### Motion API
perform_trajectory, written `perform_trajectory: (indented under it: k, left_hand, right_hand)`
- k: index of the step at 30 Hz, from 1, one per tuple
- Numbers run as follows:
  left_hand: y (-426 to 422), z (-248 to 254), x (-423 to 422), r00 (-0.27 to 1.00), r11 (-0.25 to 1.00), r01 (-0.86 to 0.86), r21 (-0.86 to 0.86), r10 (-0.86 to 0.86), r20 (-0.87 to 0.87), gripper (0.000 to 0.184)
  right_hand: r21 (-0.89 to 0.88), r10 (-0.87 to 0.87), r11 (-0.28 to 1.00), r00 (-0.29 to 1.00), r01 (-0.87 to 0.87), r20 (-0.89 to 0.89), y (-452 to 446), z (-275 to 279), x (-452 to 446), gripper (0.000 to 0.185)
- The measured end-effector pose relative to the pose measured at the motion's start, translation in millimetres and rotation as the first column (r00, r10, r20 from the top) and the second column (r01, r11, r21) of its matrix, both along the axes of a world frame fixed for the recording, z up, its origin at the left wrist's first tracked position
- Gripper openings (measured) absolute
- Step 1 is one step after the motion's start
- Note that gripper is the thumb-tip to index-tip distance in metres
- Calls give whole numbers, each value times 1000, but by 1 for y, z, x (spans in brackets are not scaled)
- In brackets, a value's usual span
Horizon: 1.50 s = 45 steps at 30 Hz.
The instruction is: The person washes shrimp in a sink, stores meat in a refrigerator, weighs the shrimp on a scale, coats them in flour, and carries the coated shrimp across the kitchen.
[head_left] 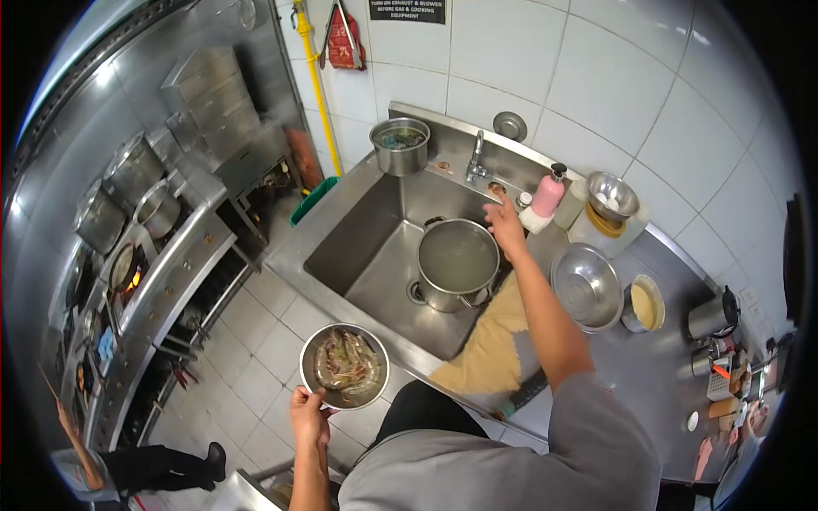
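My left hand (312, 417) grips the near rim of a steel bowl (371, 394), thumb on the edge, in front of the sink. Several raw, unpeeled shrimp (345, 362) lie in it. My right hand (506, 226) reaches over the sink's right side with its fingers stretched out, holding nothing. It is near the tap (476, 160) but apart from it. Below and left of that hand, a large steel pot (443, 298) of cloudy water stands in the sink (362, 281). A tan cloth (494, 349) drapes over the sink's right edge.
A pot (400, 159) stands at the sink's back left corner. A pink soap bottle (547, 196), a colander (588, 285) and a container of yellowish contents (646, 305) stand to the right. Across the aisle, another person (145, 468) is beside the stove (162, 289), where a flame burns.
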State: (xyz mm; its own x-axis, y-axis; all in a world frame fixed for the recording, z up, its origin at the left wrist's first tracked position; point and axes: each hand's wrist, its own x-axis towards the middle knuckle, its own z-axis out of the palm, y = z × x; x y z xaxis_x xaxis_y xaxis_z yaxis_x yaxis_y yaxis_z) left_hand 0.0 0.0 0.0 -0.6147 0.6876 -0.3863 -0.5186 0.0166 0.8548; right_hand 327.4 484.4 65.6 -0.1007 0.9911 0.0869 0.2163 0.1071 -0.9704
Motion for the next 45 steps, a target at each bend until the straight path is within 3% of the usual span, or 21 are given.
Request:
perform_trajectory:
  k: [2,3,5,12,13,15,16,18,19,20,22,25,31,33,35,37,39,41,43,44,45]
  left_hand:
    - [31,-7,16,998,999,41,18,-42,47,18]
    - [22,31,-61,998,994,57,-91,-57,-5,18]
    - [77,20,-73,992,991,124,-45,-124,12,18]
    - [239,19,-106,949,944,315,-100,-317,6,17]
    - [257,9,-103,934,929,358,-94,-357,29,17]
    - [297,-5,-103,921,918,390,-78,-386,62,19]
    - [315,-9,-101,915,913,401,-78,-395,85,20]
    - [355,-20,-90,897,899,435,-43,-428,110,21]
    - [374,-26,-86,872,875,482,-42,-474,124,21]
    - [396,-28,-77,859,862,504,-56,-495,131,21]
    - [438,-39,-58,821,824,564,-54,-552,143,20]
    - [498,-74,-29,764,767,642,-27,-636,110,19]
    - [593,-79,25,650,651,759,-29,-753,106,20]
    - [622,-69,39,564,569,813,-122,-822,-74,20]
    - [654,-81,51,502,523,845,-114,-848,-173,18]
    - [678,-77,63,447,487,867,-107,-854,-267,17]
    - [699,-59,77,264,468,862,-194,-741,-617,15]
    - [715,-42,91,189,392,903,-176,-730,-657,16]
    - [725,-27,107,109,306,938,-164,-707,-698,18]
    - [726,-19,117,22,247,946,-208,-692,-721,21]
    - [727,-16,124,-68,187,948,-257,-671,-739,23]
  right_hand:
    - [300,-164,949,966,99,199,66,-17,29,55]
    - [191,-162,973,974,130,160,64,-56,-40,55]
    - [373,-212,926,895,56,393,121,-39,-47,54]
    - [482,-366,876,678,20,637,194,-67,-86,48]
    - [478,-372,878,668,28,644,188,-66,-82,48]
    - [-32,-49,992,604,122,796,182,-64,-84,45]
    - [-41,-51,989,600,140,798,184,-78,-84,45]
    - [-161,-202,946,900,282,386,192,-96,-85,36]
    - [-164,-220,939,896,301,386,196,-101,-84,36]
    - [-331,-244,915,970,231,2,199,-98,-86,31]
    - [-411,-313,909,773,74,-553,192,-85,-98,24]
    - [-364,-307,931,635,43,-709,199,-81,-109,22]
    - [-445,-349,888,798,115,-491,188,-21,-138,21]
    - [-135,-57,988,991,73,120,178,-8,-139,27]
    - [-146,90,986,993,-78,79,173,-10,-117,23]
    - [195,-215,963,966,184,147,156,-19,-95,23]
    - [-59,-563,822,825,566,51,136,-41,-56,33]
    - [85,-732,676,655,732,186,107,-103,-14,42]
    - [-371,-602,696,781,615,165,55,-52,-44,50]
    - [-373,-606,691,778,619,169,46,-69,-47,50]
    - [-476,-621,714,779,513,-91,42,-97,-46,51]
